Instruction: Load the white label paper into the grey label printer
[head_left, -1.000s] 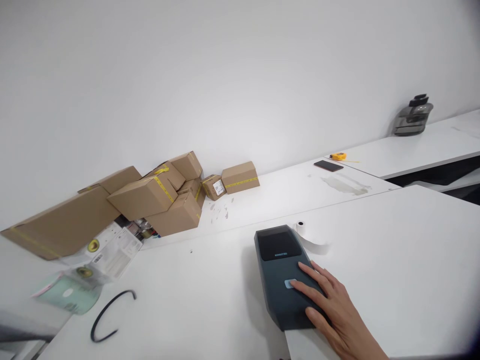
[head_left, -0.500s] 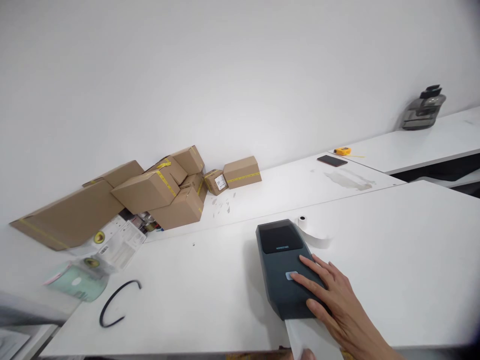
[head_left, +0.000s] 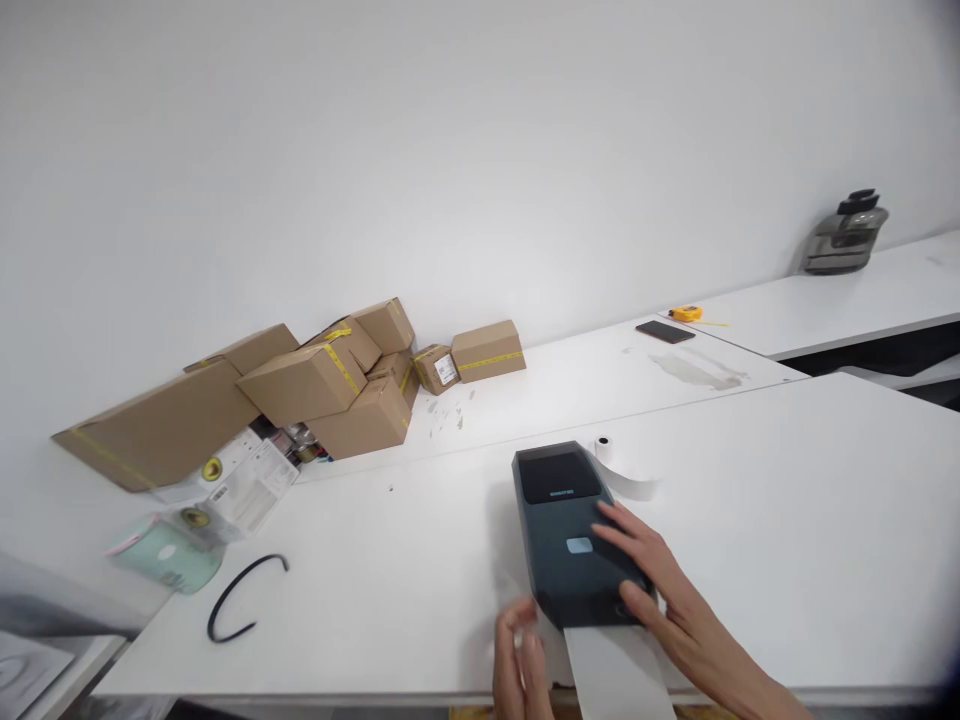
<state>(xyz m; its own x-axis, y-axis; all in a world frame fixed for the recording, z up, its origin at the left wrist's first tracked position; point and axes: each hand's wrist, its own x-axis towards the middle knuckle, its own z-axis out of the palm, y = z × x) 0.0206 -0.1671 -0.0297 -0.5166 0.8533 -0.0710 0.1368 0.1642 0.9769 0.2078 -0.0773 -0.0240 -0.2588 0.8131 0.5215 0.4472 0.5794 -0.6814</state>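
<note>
A dark grey label printer lies on the white table, with a black window at its far end and a pale button on top. From its near end a white paper strip hangs past the table edge. My right hand rests on the printer's right side, fingers stretched out and apart, fingertips near the button. By the printer's near left corner is my left hand, slightly blurred, its fingers bent with a gap to the thumb and nothing visible in them.
Behind the printer stands a small paper roll with a loose tail. Several cardboard boxes are piled at the back left. A black curved band lies front left. Farther right are a phone, yellow tape measure and bottle.
My left hand has come from the paper strip below to the printer's left corner. My right index finger has lifted off the button and shifted right.
</note>
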